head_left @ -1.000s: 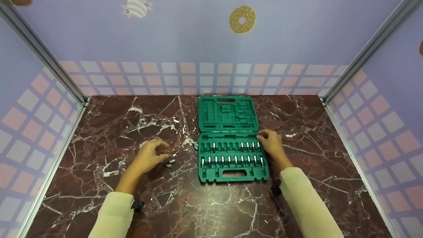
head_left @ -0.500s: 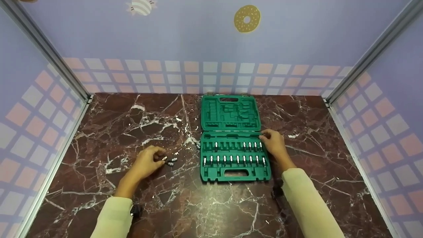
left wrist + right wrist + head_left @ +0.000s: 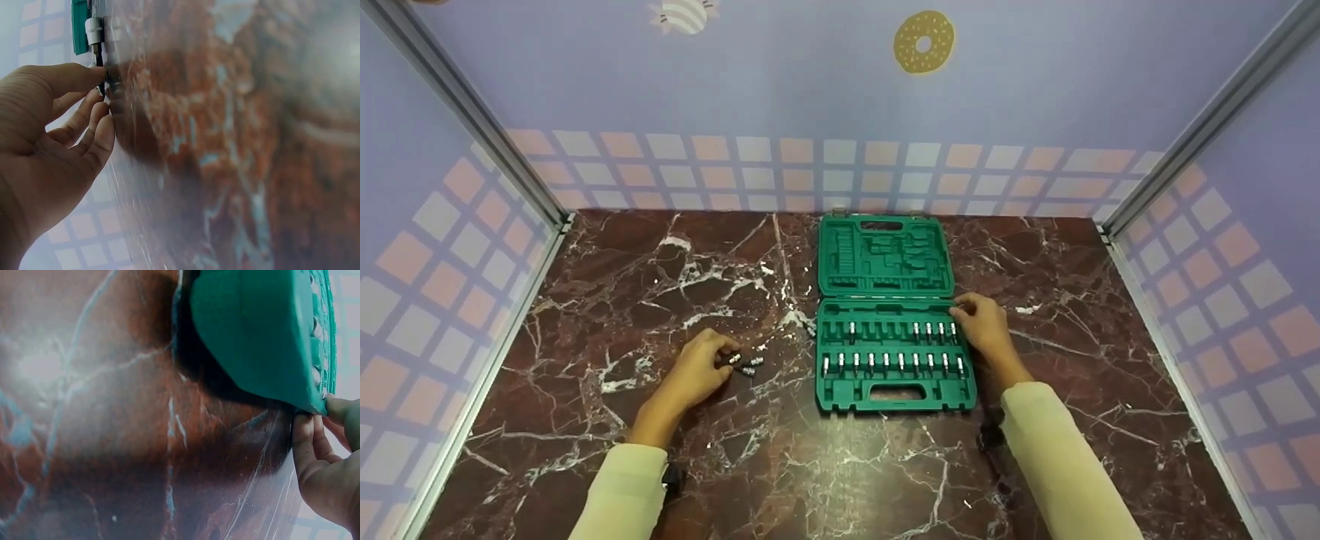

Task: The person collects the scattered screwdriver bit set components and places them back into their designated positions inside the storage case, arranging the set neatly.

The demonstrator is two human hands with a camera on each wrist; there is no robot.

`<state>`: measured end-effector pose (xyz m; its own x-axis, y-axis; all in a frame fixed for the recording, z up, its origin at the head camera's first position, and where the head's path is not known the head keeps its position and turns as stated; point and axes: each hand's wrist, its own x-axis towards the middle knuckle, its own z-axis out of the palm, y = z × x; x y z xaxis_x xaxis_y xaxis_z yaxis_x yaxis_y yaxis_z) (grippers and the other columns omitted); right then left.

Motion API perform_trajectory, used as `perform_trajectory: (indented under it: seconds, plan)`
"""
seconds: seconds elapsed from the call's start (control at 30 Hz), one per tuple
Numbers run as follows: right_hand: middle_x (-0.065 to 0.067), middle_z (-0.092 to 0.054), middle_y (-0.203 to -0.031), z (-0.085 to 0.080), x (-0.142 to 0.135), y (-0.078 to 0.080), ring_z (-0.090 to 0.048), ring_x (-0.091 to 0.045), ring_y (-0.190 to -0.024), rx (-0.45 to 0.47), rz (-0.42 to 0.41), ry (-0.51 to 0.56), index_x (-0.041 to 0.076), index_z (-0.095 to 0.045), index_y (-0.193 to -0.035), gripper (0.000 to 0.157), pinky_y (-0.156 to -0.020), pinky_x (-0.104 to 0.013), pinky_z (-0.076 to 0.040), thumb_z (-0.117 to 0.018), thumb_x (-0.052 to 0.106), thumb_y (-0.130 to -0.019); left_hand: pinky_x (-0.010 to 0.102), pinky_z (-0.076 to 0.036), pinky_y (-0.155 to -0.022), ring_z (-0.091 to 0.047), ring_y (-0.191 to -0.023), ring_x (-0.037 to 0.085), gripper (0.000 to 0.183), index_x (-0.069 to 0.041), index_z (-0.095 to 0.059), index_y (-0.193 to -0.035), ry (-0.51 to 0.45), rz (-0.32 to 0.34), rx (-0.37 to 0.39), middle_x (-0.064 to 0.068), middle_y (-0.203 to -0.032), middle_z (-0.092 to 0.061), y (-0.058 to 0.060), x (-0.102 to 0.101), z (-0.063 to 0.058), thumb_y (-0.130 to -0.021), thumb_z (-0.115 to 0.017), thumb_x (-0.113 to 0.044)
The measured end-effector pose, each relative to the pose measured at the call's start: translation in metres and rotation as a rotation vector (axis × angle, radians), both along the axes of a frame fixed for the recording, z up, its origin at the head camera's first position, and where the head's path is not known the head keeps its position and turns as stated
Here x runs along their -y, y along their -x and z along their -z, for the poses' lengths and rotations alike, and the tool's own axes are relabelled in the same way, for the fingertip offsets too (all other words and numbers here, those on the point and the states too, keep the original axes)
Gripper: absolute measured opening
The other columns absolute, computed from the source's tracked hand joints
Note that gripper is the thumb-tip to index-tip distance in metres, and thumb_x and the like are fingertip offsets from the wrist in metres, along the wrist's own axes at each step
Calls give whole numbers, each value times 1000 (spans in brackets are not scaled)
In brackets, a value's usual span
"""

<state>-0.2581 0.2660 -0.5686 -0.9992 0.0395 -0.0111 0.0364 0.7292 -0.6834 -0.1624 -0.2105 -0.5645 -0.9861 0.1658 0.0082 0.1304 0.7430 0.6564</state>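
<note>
A green plastic tool case (image 3: 840,401) lies unfolded on the marbled tabletop. Its near half holds two rows of chrome bit sockets (image 3: 901,363), with vacant slots in the back row. Several loose bit sockets (image 3: 750,370) lie left of the case. Among them my left hand (image 3: 701,367) has thumb and fingertips closed about the dark shank of one bit socket (image 3: 94,31); the fingers partly hide it. My right hand (image 3: 984,326) grips the case's right edge close to the hinge, thumb above and fingers below in the right wrist view (image 3: 329,461).
The raised lid half (image 3: 885,255) of the case lies toward the patterned back wall (image 3: 840,90). A small object (image 3: 810,328) sits against the case's left side. Light crumbs (image 3: 766,268) are scattered on the tabletop (image 3: 840,480), and side walls bound it.
The left fingertips have come down onto the loose bit sockets and closed in, and these have shifted slightly. The right hand keeps its place on the case edge. The head view has shifted a little.
</note>
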Motion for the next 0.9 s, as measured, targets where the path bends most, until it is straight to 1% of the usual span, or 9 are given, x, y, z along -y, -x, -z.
perform_trajectory:
  seconds: [0.17, 0.4, 0.53, 0.63, 0.77, 0.9]
  plan:
    - [-24, -73, -109, 0, 0, -1, -68, -39, -98, -10, -11, 12, -1, -70, -121, 25, -87, -54, -54, -66, 14, -101, 44, -55, -83, -60, -90, 28, 28, 2, -72, -109, -1, 0, 0, 16, -102, -59, 0, -2, 1, -84, -70, 13]
    - [-24, -73, -109, 0, -1, -1, -68, -39, -99, -12, -3, 8, -1, -71, -119, 25, -89, -55, -54, -67, 15, -101, 38, -56, -78, -61, -85, 26, 27, 4, -71, -104, -18, -21, -4, 16, -98, -60, 0, -3, 2, -80, -68, 16]
    - [-24, -72, -111, -1, 0, -1, -68, -40, -101, 5, 1, 7, -1, -70, -121, 25, -90, -55, -53, -66, 15, -101, 32, -54, -74, -61, -82, 25, 27, 3, -72, -101, -20, -36, -25, 15, -94, -61, 1, -3, 2, -77, -66, 15]
    - [-24, -72, -112, -1, 0, 0, -68, -40, -101, 5, 2, 6, 0, -70, -121, 26, -89, -55, -54, -67, 16, -101, 29, -53, -71, -62, -79, 25, 26, 3, -71, -98, -25, -43, -58, 14, -91, -63, 2, -2, 3, -76, -65, 15]
    - [-23, -73, -110, 0, 0, 1, -68, -39, -100, 5, 6, 7, 0, -71, -120, 25, -88, -54, -54, -68, 16, -101, 27, -53, -69, -64, -77, 24, 24, 2, -71, -95, -31, -56, -88, 13, -87, -66, 2, -1, 3, -75, -65, 14]
    - [-22, -73, -110, 0, 0, 2, -68, -38, -99, 12, 4, 10, 1, -71, -121, 26, -87, -53, -54, -67, 17, -101, 26, -54, -69, -64, -75, 23, 23, 1, -71, -93, -43, -71, -94, 12, -85, -68, 2, -2, 0, -74, -65, 13]
